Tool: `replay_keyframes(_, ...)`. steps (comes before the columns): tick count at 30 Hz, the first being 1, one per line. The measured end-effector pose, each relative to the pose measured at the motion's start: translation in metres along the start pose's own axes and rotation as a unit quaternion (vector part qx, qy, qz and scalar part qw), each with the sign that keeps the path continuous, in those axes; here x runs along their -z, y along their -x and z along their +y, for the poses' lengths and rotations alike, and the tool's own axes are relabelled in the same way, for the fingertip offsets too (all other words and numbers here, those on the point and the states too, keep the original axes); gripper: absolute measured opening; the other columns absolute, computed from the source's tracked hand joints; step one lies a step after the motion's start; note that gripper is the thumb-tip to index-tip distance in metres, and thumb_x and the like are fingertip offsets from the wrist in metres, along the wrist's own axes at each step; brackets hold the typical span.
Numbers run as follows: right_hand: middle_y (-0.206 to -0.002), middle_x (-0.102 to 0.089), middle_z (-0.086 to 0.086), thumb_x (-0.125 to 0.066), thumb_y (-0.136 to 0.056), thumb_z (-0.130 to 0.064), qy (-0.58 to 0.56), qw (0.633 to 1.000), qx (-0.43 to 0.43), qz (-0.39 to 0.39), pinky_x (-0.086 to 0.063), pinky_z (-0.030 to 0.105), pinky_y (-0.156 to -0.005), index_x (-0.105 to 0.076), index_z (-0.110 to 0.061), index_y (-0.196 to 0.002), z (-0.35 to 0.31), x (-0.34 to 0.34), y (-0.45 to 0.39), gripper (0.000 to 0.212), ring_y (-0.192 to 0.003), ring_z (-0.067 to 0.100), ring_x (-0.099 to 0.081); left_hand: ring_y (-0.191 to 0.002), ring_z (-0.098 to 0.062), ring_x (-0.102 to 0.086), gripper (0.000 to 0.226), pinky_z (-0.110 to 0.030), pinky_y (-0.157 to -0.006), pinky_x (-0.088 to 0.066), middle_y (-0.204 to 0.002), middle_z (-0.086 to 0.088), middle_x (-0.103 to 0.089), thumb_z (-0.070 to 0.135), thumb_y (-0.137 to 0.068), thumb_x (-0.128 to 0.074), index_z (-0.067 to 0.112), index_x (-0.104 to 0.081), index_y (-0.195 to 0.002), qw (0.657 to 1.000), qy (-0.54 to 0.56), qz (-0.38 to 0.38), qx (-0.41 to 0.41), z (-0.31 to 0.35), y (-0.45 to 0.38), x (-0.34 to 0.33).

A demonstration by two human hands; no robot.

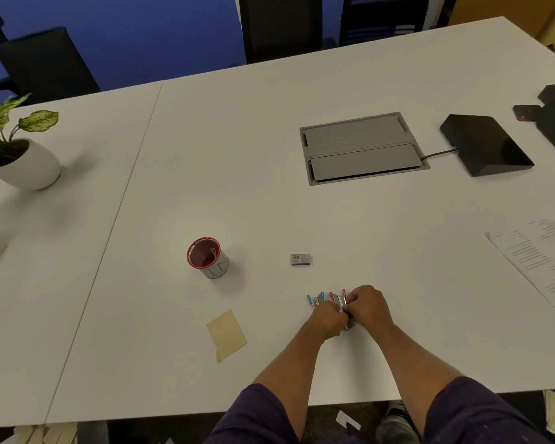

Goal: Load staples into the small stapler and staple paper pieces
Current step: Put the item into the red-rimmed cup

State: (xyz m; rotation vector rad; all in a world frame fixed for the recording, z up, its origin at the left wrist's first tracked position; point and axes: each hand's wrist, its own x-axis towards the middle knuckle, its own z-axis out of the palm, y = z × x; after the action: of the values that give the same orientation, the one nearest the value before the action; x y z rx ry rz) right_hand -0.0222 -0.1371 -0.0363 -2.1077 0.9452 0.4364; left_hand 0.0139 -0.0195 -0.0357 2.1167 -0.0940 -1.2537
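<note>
We hold the small stapler (345, 310) between both curled hands, left hand (327, 318) and right hand (367, 307), near the table's (269, 187) front edge. Loading seems underway; next we need staples from the staple box (301, 259).

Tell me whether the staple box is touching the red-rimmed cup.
Apart. The head view shows the staple box lying well to the right of the red-rimmed cup, with bare white table between them.
</note>
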Motion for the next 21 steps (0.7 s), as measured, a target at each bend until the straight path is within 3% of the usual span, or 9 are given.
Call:
replay_keyframes(2, -0.064, -0.071, 0.0, -0.071, -0.063, -0.006, 0.0, 1.0, -0.003, -0.005, -0.057, 0.029, -0.058, -0.073, -0.019, -0.063, -0.0006, 0.0008, 0.0007, 0.013, -0.061, 0.018, -0.069, -0.102, -0.034, -0.068, 0.023, -0.046, -0.091, -0.058, -0.108, -0.023, -0.069, 0.008, -0.088, -0.054, 0.0, -0.067, -0.104, 1.0, 0.005, -0.008, 0.011, 0.0012, -0.0003, -0.0005)
replay_keyframes(6, -0.063, -0.071, -0.001, -0.071, -0.061, -0.005, -0.004, 1.0, -0.008, -0.005, -0.057, 0.028, -0.057, -0.074, -0.017, -0.064, -0.0015, 0.0014, 0.0017, 0.013, -0.06, 0.017, -0.069, -0.102, -0.033, -0.068, 0.025, -0.044, -0.091, -0.058, -0.11, -0.022, -0.069, 0.007, -0.087, -0.055, -0.001, -0.066, -0.109, 1.0, 0.002, -0.006, 0.015, 0.0024, -0.002, 0.0001)
replay_keyframes(11, -0.063, -0.071, 0.0, -0.071, -0.062, -0.003, -0.003, 1.0, -0.014, 0.0, -0.058, 0.029, -0.059, -0.072, -0.015, -0.063, -0.003, 0.0018, 0.0006, 0.012, -0.061, 0.018, -0.069, -0.08, -0.028, -0.061, 0.01, -0.04, -0.084, -0.057, -0.089, -0.018, -0.063, 0.005, -0.086, -0.055, 0.003, -0.063, -0.091, 1.0, -0.006, -0.002, -0.001, 0.0051, 0.0007, 0.0014)
replay_keyframes(21, -0.06, -0.071, 0.005, -0.068, -0.062, -0.002, 0.012, 1.0, -0.019, -0.006, -0.062, 0.035, -0.062, -0.071, -0.012, -0.061, -0.0072, 0.0026, 0.0014, 0.01, -0.061, 0.023, -0.071, -0.065, -0.019, -0.059, 0.005, -0.03, -0.071, -0.055, -0.08, -0.01, -0.063, 0.007, -0.085, -0.061, 0.004, -0.065, -0.088, 0.999, -0.048, 0.016, -0.008, 0.0047, 0.0007, 0.0039)
